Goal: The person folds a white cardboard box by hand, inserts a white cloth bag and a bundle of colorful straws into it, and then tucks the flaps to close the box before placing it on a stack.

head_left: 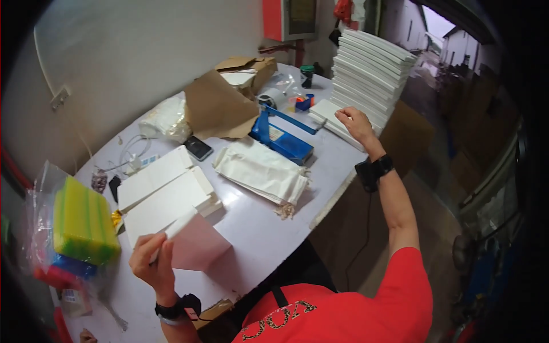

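My left hand (153, 264) is closed in a pinch on the raised flap of a white carton (200, 243), which stands upright at the table's near edge with its shaded side toward me. Behind it, flat white cartons (163, 197) lie in two piles. My right hand (355, 123) hovers over the low white pile (334, 117) at the right, fingers curled together; nothing shows in them. Near that hand stands a blue bag sealer (283, 140) with its arm raised. White cloth drawstring bags (263, 171) lie stacked between my hands.
A tall stack of white flat boxes (372, 68) rises at the far right. Brown paper (220, 106), a clear plastic bag (166, 117), a phone (198, 147) and a green-lidded cup (307, 75) sit farther back. Yellow-green sponges (84, 220) in plastic stand at the left.
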`<action>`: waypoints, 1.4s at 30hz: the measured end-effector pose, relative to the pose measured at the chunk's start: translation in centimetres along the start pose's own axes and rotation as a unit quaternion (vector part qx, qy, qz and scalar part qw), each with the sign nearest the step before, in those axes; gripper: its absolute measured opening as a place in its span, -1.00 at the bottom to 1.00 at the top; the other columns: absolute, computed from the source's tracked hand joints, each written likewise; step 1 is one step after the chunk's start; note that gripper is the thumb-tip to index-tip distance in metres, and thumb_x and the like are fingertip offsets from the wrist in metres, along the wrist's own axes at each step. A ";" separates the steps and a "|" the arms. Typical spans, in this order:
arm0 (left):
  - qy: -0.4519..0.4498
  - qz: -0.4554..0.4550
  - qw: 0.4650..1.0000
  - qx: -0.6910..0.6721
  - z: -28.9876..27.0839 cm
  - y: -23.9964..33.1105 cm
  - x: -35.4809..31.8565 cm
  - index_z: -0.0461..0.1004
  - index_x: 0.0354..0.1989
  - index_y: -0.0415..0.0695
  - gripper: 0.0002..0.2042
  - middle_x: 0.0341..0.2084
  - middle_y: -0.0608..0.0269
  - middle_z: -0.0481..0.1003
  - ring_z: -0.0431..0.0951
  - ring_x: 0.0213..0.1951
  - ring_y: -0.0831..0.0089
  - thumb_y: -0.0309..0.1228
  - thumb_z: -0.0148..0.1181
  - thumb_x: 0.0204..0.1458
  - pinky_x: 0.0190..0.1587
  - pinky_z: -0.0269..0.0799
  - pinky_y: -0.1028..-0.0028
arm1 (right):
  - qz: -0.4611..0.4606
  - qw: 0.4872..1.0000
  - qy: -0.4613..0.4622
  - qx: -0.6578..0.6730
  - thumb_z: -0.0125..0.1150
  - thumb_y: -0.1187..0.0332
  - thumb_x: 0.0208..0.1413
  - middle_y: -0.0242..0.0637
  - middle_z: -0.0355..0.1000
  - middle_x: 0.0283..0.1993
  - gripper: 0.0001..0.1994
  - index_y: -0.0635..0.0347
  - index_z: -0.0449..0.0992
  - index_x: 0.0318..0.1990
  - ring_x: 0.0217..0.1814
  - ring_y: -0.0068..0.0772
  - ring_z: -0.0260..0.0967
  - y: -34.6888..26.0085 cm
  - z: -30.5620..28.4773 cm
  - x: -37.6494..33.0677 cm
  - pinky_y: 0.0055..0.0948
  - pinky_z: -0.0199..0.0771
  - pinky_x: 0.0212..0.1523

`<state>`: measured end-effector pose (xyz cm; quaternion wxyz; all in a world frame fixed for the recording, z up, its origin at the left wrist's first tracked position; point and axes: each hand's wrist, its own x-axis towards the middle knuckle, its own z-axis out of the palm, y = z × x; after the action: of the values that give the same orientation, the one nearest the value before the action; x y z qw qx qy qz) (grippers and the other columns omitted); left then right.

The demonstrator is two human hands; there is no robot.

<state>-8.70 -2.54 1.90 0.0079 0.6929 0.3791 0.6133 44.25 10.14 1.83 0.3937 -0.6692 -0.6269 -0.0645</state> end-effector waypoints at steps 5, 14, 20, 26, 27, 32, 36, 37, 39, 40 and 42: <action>-0.003 -0.046 0.999 -0.007 -0.6 -1.2 -1.3 0.55 -0.39 -0.19 -0.82 -0.53 0.16 0.52 0.48 -0.52 0.41 -0.64 0.35 -0.20 -0.51 0.33 0.52 | -0.112 0.954 -0.277 0.033 -0.07 0.17 0.27 -0.30 0.46 -0.26 -0.65 0.20 0.55 -0.07 -0.14 -0.41 0.36 6.7 6.8 7.2 -0.49 0.31 -0.01; -0.032 0.000 0.998 -0.055 -0.4 -0.8 -0.1 0.57 -0.32 -0.18 -0.82 -0.45 0.18 0.57 0.57 -0.50 0.41 -0.55 0.38 -0.14 -0.51 0.43 0.49 | 0.227 0.840 -0.300 0.390 0.12 0.12 0.20 -0.44 0.38 -0.48 -0.73 0.13 0.46 -0.36 -0.48 -0.63 0.28 15.0 11.1 8.6 -0.60 0.30 -0.43; -0.026 -0.026 0.999 0.001 -0.8 -1.9 0.4 0.56 -0.37 -0.16 -0.81 -0.51 0.11 0.56 0.54 -0.50 0.37 -0.63 0.35 -0.21 -0.48 0.40 0.51 | 0.017 0.827 -0.341 0.447 0.19 0.27 0.10 -0.20 0.45 -0.26 -0.77 0.22 0.51 -0.17 -0.14 -0.30 0.40 8.5 7.6 8.5 -0.40 0.41 -0.15; -0.022 -0.008 1.000 -0.013 -0.4 -2.1 0.3 0.54 -0.32 -0.23 -0.83 -0.44 0.08 0.52 0.46 -0.44 0.45 -0.65 0.26 -0.13 -0.43 0.29 0.58 | 0.163 0.902 -0.386 0.105 0.27 0.04 0.02 -0.46 0.51 -0.45 -0.69 0.09 0.59 -0.48 -0.34 -0.64 0.39 -3.7 0.8 9.5 -0.56 0.26 -0.34; -0.022 -0.035 0.999 -0.021 -0.4 -2.2 0.2 0.54 -0.31 -0.24 -0.84 -0.43 0.09 0.51 0.45 -0.44 0.46 -0.64 0.26 -0.11 -0.42 0.28 0.59 | 0.178 0.905 -0.373 0.100 0.27 0.04 0.02 -0.46 0.51 -0.45 -0.69 0.09 0.59 -0.48 -0.34 -0.64 0.39 -3.3 -0.2 9.0 -0.56 0.26 -0.34; -0.009 -0.043 0.999 -0.023 0.3 -2.0 0.5 0.53 -0.31 -0.25 -0.88 -0.43 0.11 0.50 0.42 -0.44 0.49 -0.59 0.26 -0.06 -0.42 0.25 0.61 | 0.250 0.879 -0.390 0.118 0.29 0.08 0.03 -0.48 0.49 -0.51 -0.73 0.08 0.59 -0.48 -0.40 -0.67 0.39 -1.6 -1.3 6.6 -0.54 0.24 -0.38; -0.003 -0.025 1.000 -0.004 0.1 -2.2 0.1 0.54 -0.28 -0.17 -0.82 -0.50 0.07 0.51 0.46 -0.50 0.41 -0.56 0.31 -0.11 -0.50 0.27 0.58 | 0.276 0.862 -0.389 0.172 0.31 0.08 0.02 -0.45 0.50 -0.49 -0.74 0.07 0.60 -0.45 -0.40 -0.66 0.40 -0.1 0.0 5.0 -0.52 0.26 -0.37; -0.001 -0.028 1.000 0.001 0.2 -2.3 0.2 0.54 -0.28 -0.17 -0.82 -0.50 0.07 0.51 0.46 -0.50 0.41 -0.56 0.31 -0.11 -0.50 0.27 0.58 | 0.276 0.859 -0.386 0.191 0.31 0.08 0.03 -0.45 0.50 -0.49 -0.74 0.07 0.59 -0.44 -0.40 -0.65 0.41 0.3 0.3 4.7 -0.53 0.28 -0.36; -0.013 -0.033 0.999 -0.005 0.4 -2.4 0.4 0.54 -0.30 -0.21 -0.85 -0.47 0.09 0.50 0.43 -0.47 0.46 -0.56 0.28 -0.08 -0.46 0.25 0.60 | 0.270 0.852 -0.395 0.213 0.31 0.08 0.03 -0.45 0.49 -0.48 -0.74 0.08 0.59 -0.44 -0.39 -0.64 0.41 0.8 0.9 4.1 -0.54 0.31 -0.35; -0.018 -0.037 0.999 -0.008 0.7 -2.5 0.6 0.54 -0.31 -0.23 -0.87 -0.45 0.09 0.50 0.42 -0.45 0.48 -0.56 0.27 -0.06 -0.44 0.24 0.62 | 0.281 0.852 -0.383 0.222 0.27 0.12 0.06 -0.46 0.48 -0.48 -0.76 0.09 0.57 -0.43 -0.40 -0.64 0.41 1.2 0.7 3.6 -0.55 0.33 -0.33; -0.023 -0.042 0.999 -0.008 1.4 -3.0 1.0 0.54 -0.31 -0.23 -0.86 -0.45 0.09 0.50 0.43 -0.45 0.47 -0.57 0.27 -0.08 -0.44 0.25 0.61 | 0.288 0.848 -0.379 0.234 0.24 0.16 0.09 -0.47 0.48 -0.47 -0.78 0.10 0.55 -0.42 -0.41 -0.64 0.40 2.3 1.0 3.0 -0.57 0.35 -0.31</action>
<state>-9.06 0.71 0.95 0.0477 0.6900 0.4030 0.5994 46.50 13.31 1.90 0.2709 -0.6804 -0.5030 0.4589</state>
